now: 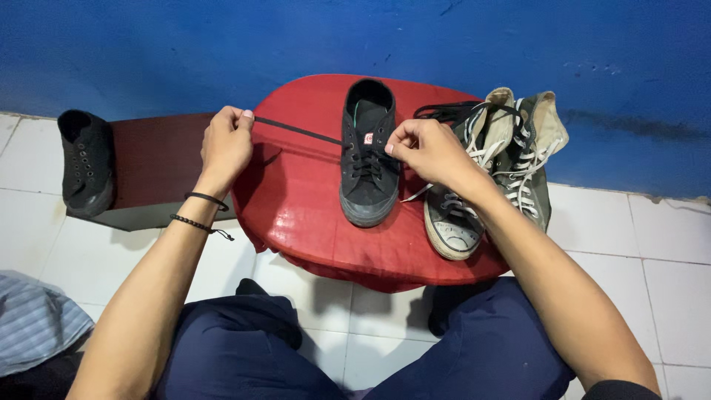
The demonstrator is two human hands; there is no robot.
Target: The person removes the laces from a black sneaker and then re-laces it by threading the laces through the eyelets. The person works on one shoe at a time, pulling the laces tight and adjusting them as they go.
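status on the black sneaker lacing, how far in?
Done: lower eyelets of the black sneaker on the red stool look laced. In hand: left hand pulls the black lace taut sideways; right hand works at the upper eyelets. Left: top eyelets appear open; the second black sneaker on the bench shows no lace.

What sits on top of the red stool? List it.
On the red stool: a black sneaker mid-lacing, and a grey high-top pair with white laces. The right hand hides part of the black shoe's eyelets.
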